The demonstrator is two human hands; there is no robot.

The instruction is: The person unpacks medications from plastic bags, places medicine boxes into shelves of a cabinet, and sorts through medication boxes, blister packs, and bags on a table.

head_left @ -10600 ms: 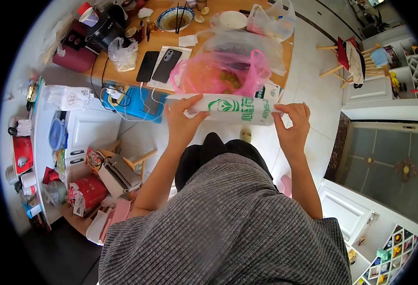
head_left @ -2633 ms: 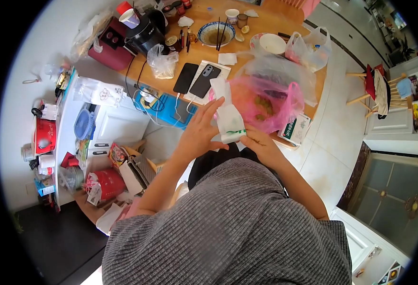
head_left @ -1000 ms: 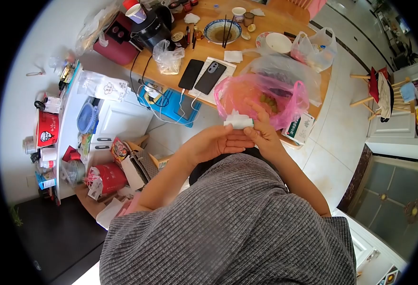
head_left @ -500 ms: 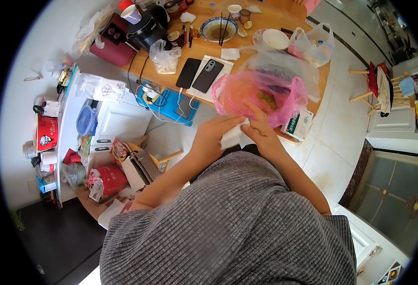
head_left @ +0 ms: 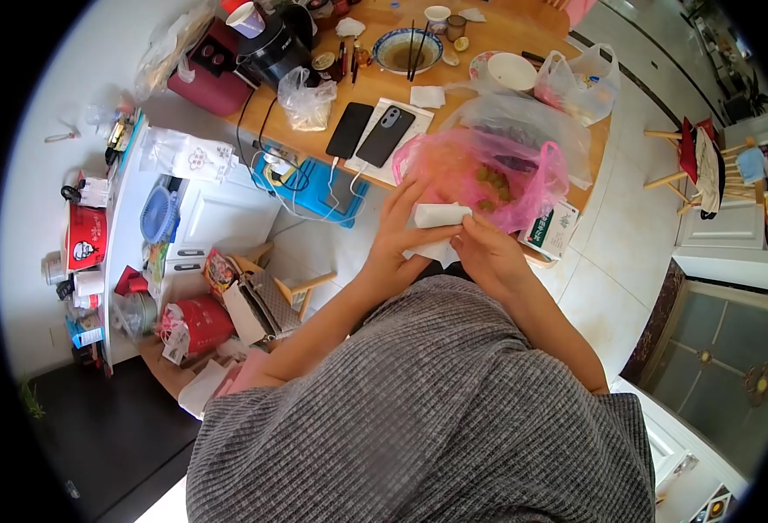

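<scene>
Where the white roll (head_left: 442,215) is held: in the air before the person's belly, between the left hand (head_left: 395,240) and the right hand (head_left: 493,253), and, from my place, just on the near side of the pink bag (head_left: 541,183).
Right hand: its thumb and fingers are pinched on the right end of the roll.
Left hand: it is close to the other one; some fingers stretch upward and one digit lies along the roll's lower side. How firmly it presses, I cannot tell.
Long axis: it runs from left to right across the body, nearly level; one end points toward the left hand, the other into the right hand's pinch.
Loose flap (head_left: 436,251): it hangs below the roll, partly hidden.
Reason for the hold: the thin layers could perhaps open easily, so I suppose two hands control them better.
Pink bag's place: near the edge of the surface (head_left: 523,35), with round green fruits (head_left: 493,183) showing through.
Phones: the black phone (head_left: 348,131) and the grey phone (head_left: 385,138) lie side by side, probably there because the white cables (head_left: 335,164) come from below.
</scene>
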